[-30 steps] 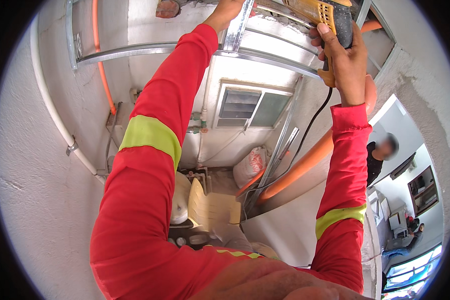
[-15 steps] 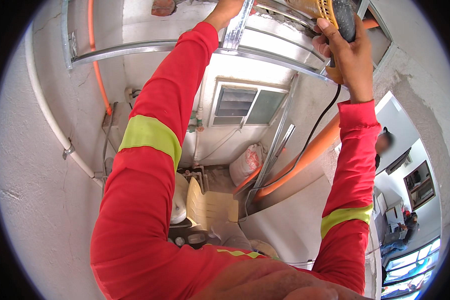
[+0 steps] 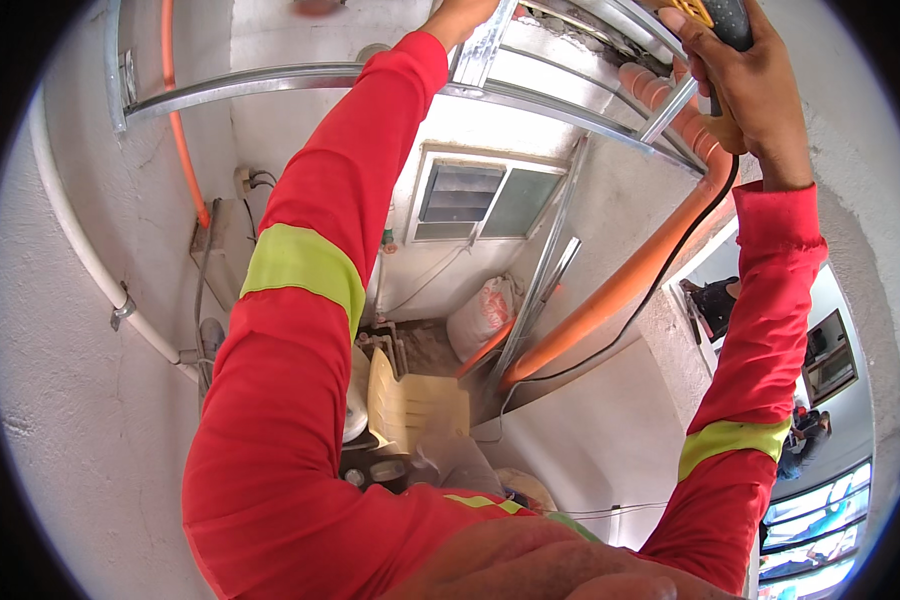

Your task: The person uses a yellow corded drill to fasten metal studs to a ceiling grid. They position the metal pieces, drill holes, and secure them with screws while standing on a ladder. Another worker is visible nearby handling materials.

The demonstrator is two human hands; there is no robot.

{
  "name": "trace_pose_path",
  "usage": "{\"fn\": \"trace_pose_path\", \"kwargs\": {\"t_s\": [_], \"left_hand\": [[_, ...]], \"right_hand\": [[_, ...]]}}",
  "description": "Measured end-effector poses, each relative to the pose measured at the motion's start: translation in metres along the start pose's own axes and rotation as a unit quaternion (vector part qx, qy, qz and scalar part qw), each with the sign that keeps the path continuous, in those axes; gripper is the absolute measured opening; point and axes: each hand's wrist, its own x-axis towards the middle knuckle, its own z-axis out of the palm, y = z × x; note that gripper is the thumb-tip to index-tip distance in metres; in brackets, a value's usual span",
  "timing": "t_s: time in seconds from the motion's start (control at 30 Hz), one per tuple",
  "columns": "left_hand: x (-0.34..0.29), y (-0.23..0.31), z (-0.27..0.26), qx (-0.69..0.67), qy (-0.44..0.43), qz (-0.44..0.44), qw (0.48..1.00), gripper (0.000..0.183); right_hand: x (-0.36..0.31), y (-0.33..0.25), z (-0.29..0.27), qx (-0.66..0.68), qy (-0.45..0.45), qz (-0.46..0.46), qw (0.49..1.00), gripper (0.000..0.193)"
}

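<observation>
Right hand (image 3: 760,90) wrapped tight round a drill (image 3: 720,20) grip overhead, black cord (image 3: 660,290) trailing down. Left hand (image 3: 460,15) up on a metal stud (image 3: 482,50) at the frame's top, likely gripping; fingers cut off by the picture's edge.

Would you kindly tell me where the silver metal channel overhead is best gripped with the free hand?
Grip the silver metal channel near its crossing with the long horizontal rail, where the left hand already meets it. Come from below, fingers wrapped around its narrow open profile. The right hand holds the yellow and black corded power tool further right, so that side seems crowded.
</observation>
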Motion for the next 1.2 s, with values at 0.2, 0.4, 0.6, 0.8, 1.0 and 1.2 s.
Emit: {"fn": "trace_pose_path", "kwargs": {"t_s": [0.2,0.4,0.6,0.8,1.0,1.2], "left_hand": [[-0.011,0.020,-0.002,-0.030,-0.043,-0.067,0.996,0.090],[-0.011,0.032,-0.009,-0.046,-0.075,-0.084,0.993,0.094],[-0.011,0.030,-0.005,0.025,-0.031,-0.018,0.999,0.093],[-0.012,0.037,-0.010,-0.074,-0.097,-0.139,0.983,0.091],[-0.009,0.024,-0.004,0.022,-0.038,-0.032,0.998,0.088],[-0.010,0.026,-0.005,0.009,-0.045,-0.069,0.997,0.078]], "right_hand": [[-0.013,0.002,0.014,-0.078,0.055,-0.005,0.995,0.072],[-0.027,0.020,0.022,-0.058,0.119,0.005,0.991,0.071],[-0.030,0.040,0.020,-0.096,0.089,-0.003,0.991,0.066],[-0.034,0.044,0.011,-0.094,0.077,0.027,0.992,0.060],[-0.040,0.041,0.016,-0.066,0.094,0.050,0.992,0.056],[-0.041,0.047,0.015,-0.050,0.096,0.066,0.992,0.051]]}}
